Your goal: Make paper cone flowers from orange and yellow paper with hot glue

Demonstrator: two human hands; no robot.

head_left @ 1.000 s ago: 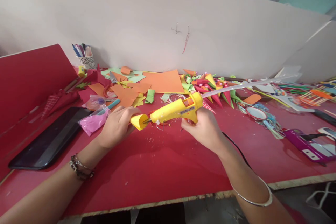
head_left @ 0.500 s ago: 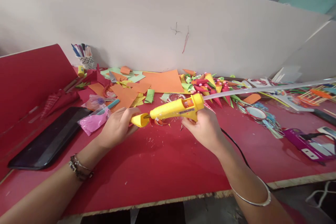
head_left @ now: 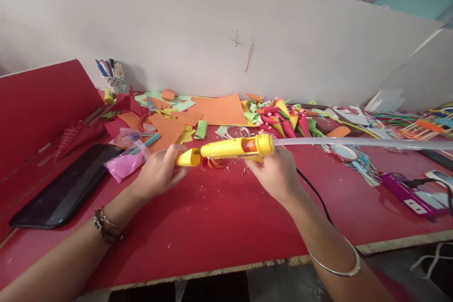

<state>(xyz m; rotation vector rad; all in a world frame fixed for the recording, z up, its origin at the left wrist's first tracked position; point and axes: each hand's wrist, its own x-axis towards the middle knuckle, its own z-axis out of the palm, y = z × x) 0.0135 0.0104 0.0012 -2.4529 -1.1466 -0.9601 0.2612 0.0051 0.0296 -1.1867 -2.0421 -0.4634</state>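
My right hand point(head_left: 278, 172) is closed round the handle of a yellow glue gun point(head_left: 226, 147), held level above the red table. A long clear glue stick point(head_left: 354, 142) runs out of its back to the right, and a black cord hangs below. My left hand point(head_left: 161, 170) grips a small rolled piece of yellow paper point(head_left: 189, 157), its open end turned towards the gun. The nozzle tip is hidden at the mouth of the roll, so I cannot tell whether it touches. Orange paper curls point(head_left: 214, 163) lie on the table behind the gun.
Coloured paper scraps point(head_left: 166, 127) and paper cones point(head_left: 283, 118) are heaped along the back. At left lie a black phone-like slab point(head_left: 60, 186) and a pink plastic bag point(head_left: 125, 164). A purple power strip point(head_left: 410, 193) sits at right. A pen cup point(head_left: 116, 83) stands by the wall.
The glue gun has tilted: its rear and the glue stick have swung lower, and its body has shifted slightly left, bringing the nozzle into the paper roll's mouth. My left hand has barely moved.
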